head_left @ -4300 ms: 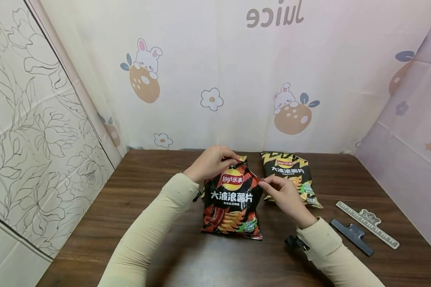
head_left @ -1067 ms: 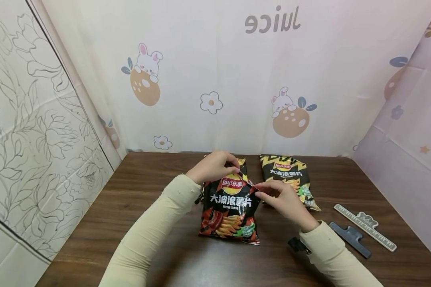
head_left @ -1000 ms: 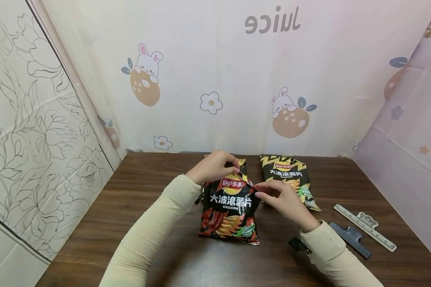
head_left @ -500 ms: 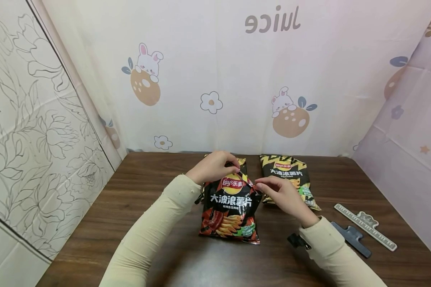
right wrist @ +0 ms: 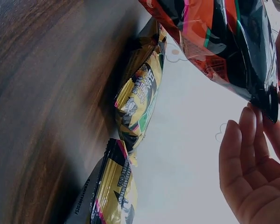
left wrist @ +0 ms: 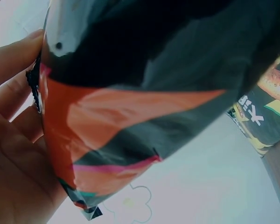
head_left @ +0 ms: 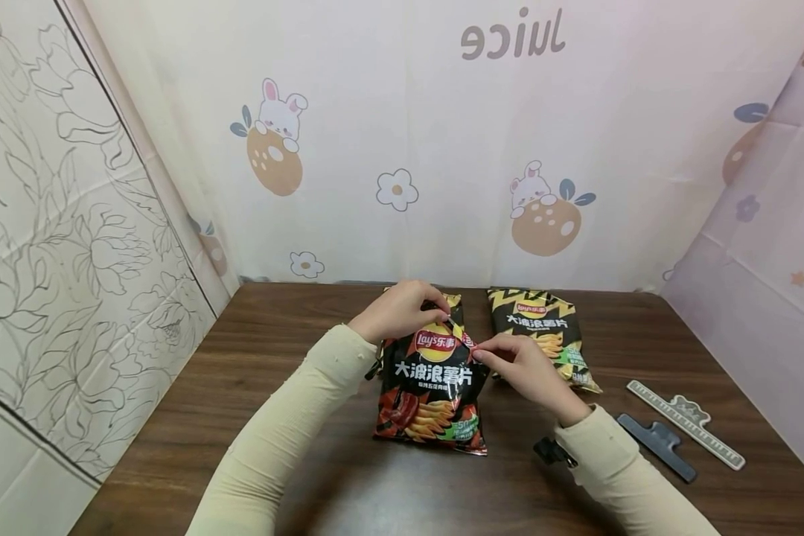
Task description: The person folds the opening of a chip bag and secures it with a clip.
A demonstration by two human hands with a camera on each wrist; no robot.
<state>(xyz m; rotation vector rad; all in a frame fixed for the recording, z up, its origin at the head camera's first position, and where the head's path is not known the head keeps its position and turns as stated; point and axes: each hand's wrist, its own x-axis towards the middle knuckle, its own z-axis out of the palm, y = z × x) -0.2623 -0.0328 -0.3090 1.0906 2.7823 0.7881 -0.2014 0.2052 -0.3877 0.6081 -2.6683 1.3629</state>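
Observation:
A red-and-black bag of Lay's potato chips (head_left: 432,394) stands upright on the wooden table, its printed front facing me. My left hand (head_left: 402,309) pinches its top edge from the left, thumb below the fingers. At the upper right corner, my right hand (head_left: 525,372) pinches the edge between thumb and fingertips. A short yellow strip shows along the slanted top edge between the hands. The left wrist view has the bag's film (left wrist: 130,112) close up beside the left hand (left wrist: 18,140). In the right wrist view, the right fingers (right wrist: 247,128) meet the bag's dark corner (right wrist: 266,100).
A black-and-yellow chip bag (head_left: 536,324) lies behind my right hand. Another (head_left: 454,309) is mostly hidden behind the red-and-black bag. To the right lie a pale ruler-like bag clip (head_left: 686,424) and a dark bag clip (head_left: 656,447). A patterned curtain (head_left: 402,134) hangs behind the table.
Since the oldest frame the bag's top edge has sunk and a yellow strip has appeared there. The right hand rose slightly half a second ago, then came down to the corner. The left hand stays put.

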